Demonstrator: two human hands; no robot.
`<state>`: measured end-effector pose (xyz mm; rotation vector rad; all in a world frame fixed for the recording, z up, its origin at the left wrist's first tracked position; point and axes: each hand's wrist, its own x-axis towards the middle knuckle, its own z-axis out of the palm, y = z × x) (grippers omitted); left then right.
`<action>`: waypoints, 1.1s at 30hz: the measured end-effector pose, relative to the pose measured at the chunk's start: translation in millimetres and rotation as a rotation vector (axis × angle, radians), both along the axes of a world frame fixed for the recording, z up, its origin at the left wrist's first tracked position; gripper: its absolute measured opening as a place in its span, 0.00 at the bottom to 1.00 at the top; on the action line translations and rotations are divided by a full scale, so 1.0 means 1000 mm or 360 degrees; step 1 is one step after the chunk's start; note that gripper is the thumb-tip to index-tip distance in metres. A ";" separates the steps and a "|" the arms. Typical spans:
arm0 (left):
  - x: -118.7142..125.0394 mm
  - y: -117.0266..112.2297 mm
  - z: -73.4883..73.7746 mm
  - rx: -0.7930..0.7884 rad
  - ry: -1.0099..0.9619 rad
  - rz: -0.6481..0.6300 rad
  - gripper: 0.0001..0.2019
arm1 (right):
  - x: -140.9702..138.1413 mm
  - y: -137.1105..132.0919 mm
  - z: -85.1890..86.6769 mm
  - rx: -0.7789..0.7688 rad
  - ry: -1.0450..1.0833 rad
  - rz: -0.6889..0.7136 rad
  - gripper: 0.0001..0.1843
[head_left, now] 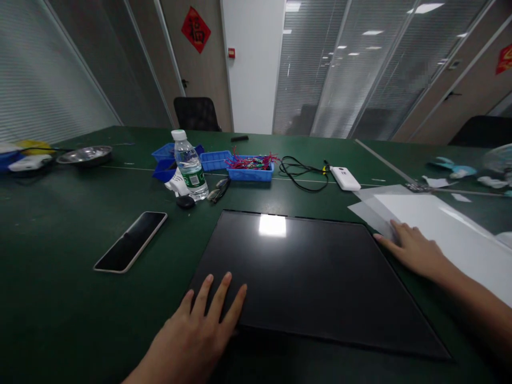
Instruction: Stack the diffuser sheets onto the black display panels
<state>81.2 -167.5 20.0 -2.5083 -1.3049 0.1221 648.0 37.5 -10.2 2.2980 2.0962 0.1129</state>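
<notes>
A large flat black panel (316, 277) lies on the green table (60, 256) in front of me. My left hand (200, 325) rests open with its fingers spread flat on the panel's near left corner. My right hand (414, 249) lies flat and open at the panel's right edge, its fingertips on the edge of a stack of white and translucent sheets (444, 229) that spreads to the right.
A phone (131, 241) lies face up to the left. Behind the panel stand a water bottle (190, 166), blue trays (251, 169) with small red parts, a black cable (302, 173) and a white device (344, 178). A metal dish (85, 156) sits far left.
</notes>
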 end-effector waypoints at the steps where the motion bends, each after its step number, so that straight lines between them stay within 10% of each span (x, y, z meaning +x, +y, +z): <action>1: 0.004 0.006 0.006 -0.0102 0.0000 -0.0015 0.30 | -0.007 -0.003 -0.001 -0.0009 -0.0014 -0.0035 0.56; 6: 0.002 0.049 0.028 -0.0350 -0.0214 -0.0043 0.44 | -0.017 -0.010 0.001 0.0081 0.0050 -0.0082 0.55; 13: -0.012 0.094 0.024 -0.0638 -0.0371 -0.0207 0.54 | 0.001 -0.017 0.009 0.0093 0.0018 -0.0292 0.61; 23: -0.043 0.121 0.005 -0.0536 -0.0759 -0.0009 0.24 | -0.014 -0.033 0.022 -0.0012 -0.0216 -0.0127 0.44; 33: -0.057 0.131 -0.014 -0.0301 -0.1190 0.0242 0.20 | -0.037 -0.049 0.060 -0.0179 -0.0258 -0.0290 0.35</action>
